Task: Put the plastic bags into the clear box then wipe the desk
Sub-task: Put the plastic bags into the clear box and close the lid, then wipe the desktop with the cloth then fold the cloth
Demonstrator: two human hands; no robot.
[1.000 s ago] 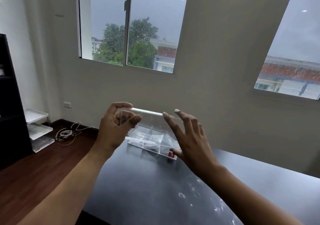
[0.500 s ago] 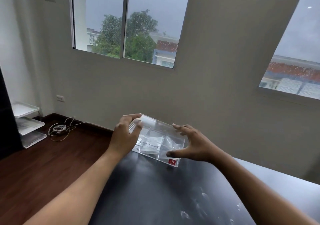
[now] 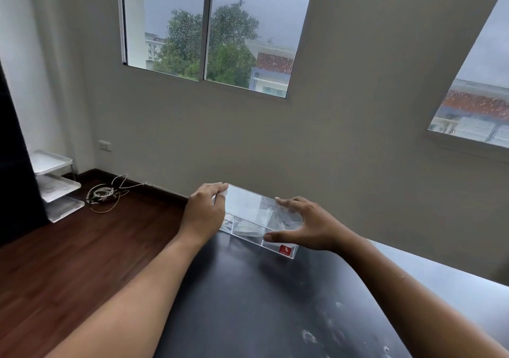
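Observation:
A clear box (image 3: 249, 235) with inner dividers and a small red label stands at the far corner of the black desk (image 3: 261, 302). Crumpled plastic bags (image 3: 248, 227) lie inside its compartments. A clear lid (image 3: 245, 199) lies nearly flat on top of the box. My left hand (image 3: 205, 210) grips the lid's left end, fingers curled over its far edge. My right hand (image 3: 305, 224) holds the right end, thumb on the front edge and fingers spread across the top.
White smudges (image 3: 327, 327) mark the desk surface near me. To the left, the wooden floor (image 3: 68, 247) holds a coiled white cable (image 3: 103, 192) and stacked white trays (image 3: 55, 184) beside a dark cabinet. A wall with windows stands right behind the desk.
The lid was held tilted above the box a second ago. Both hands have brought it down onto the box top, and the view has tipped a little downward.

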